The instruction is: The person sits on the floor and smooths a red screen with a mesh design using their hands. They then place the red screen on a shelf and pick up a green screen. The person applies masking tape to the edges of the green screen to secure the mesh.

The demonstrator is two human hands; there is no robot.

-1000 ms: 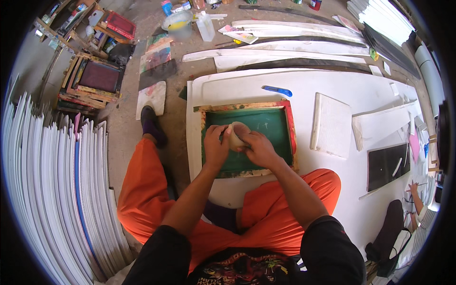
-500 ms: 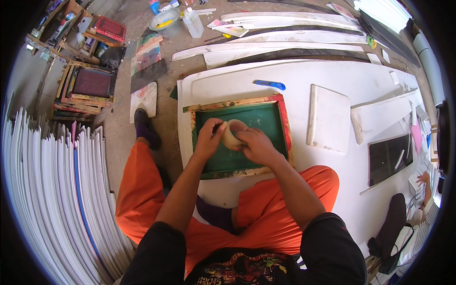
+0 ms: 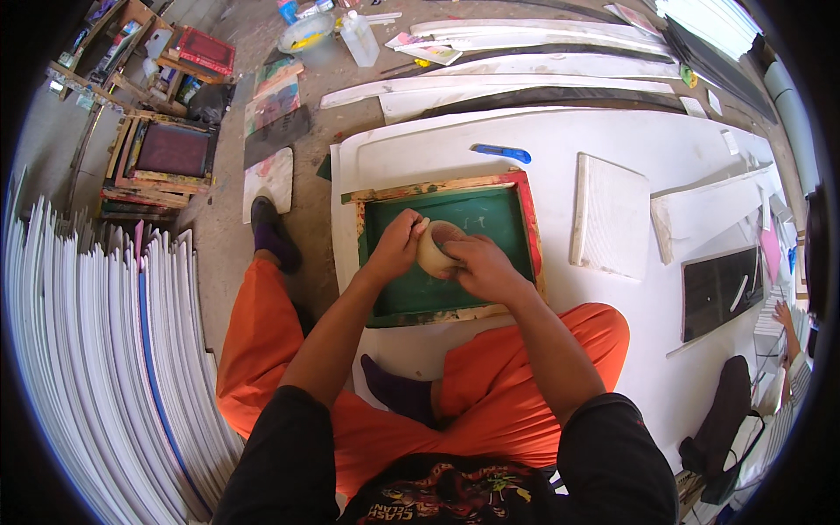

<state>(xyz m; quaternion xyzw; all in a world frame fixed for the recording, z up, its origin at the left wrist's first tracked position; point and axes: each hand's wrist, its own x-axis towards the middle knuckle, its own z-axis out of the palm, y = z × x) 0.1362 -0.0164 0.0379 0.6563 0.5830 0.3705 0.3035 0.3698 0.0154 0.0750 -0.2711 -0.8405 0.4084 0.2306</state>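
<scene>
Both hands have moved a little left over the green screen frame (image 3: 442, 249). The right hand (image 3: 481, 267) grips the tape roll (image 3: 435, 248); the left hand (image 3: 395, 247) pinches its free end. Beyond lies a blue cutter (image 3: 500, 153).

Green wood-framed printing screen (image 3: 472, 229) on board; maroon one (image 3: 172, 150) far left

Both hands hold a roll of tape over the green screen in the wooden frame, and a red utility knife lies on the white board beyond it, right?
Not quite: the head view shows the utility knife is blue, not red. The rest stands.
</scene>
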